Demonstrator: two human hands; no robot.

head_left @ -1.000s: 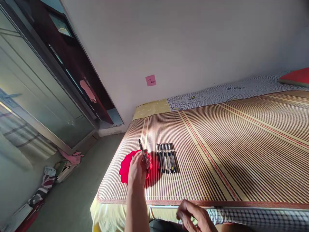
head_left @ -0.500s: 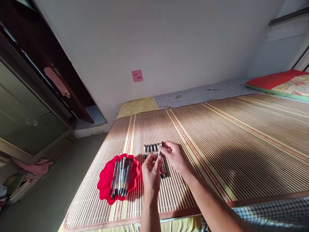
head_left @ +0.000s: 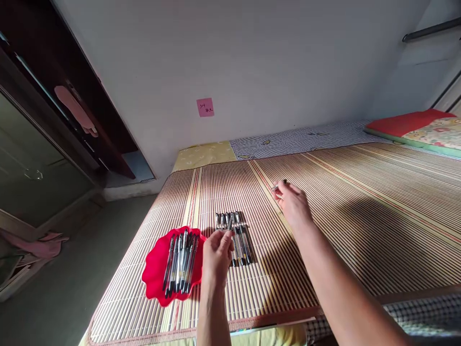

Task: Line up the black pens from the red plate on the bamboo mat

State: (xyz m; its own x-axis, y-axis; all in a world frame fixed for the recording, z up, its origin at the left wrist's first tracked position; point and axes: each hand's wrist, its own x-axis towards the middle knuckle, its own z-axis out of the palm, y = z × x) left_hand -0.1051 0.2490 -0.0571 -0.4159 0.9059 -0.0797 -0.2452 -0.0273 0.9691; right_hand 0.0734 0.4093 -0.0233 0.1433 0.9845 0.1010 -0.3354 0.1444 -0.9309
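My left hand (head_left: 218, 247) is closed around a pen (head_left: 230, 222), its dark end poking up past the thumb and the rest hidden in the fingers. Farther right and above the mat, my right hand (head_left: 293, 202) pinches a small clear-and-black pen cap (head_left: 275, 188). Behind my left hand, several black-topped pen caps (head_left: 222, 220) lie side by side in a row. Several capless pens (head_left: 242, 245) lie parallel just below them, partly covered by that hand. To the left, a red scalloped plate (head_left: 153, 274) bears a bunch of capped pens (head_left: 182, 262).
A striped bamboo mat (head_left: 324, 211) covers the bed. A red and floral folded quilt (head_left: 414, 122) lies at the far right. The wall behind bears a pink note (head_left: 205, 107). Left of the bed are the floor and a dark door (head_left: 90, 96).
My hands have come apart. The right hand has moved away to the right and up with the cap, while the left stays near the row, shifted slightly left with the pen.
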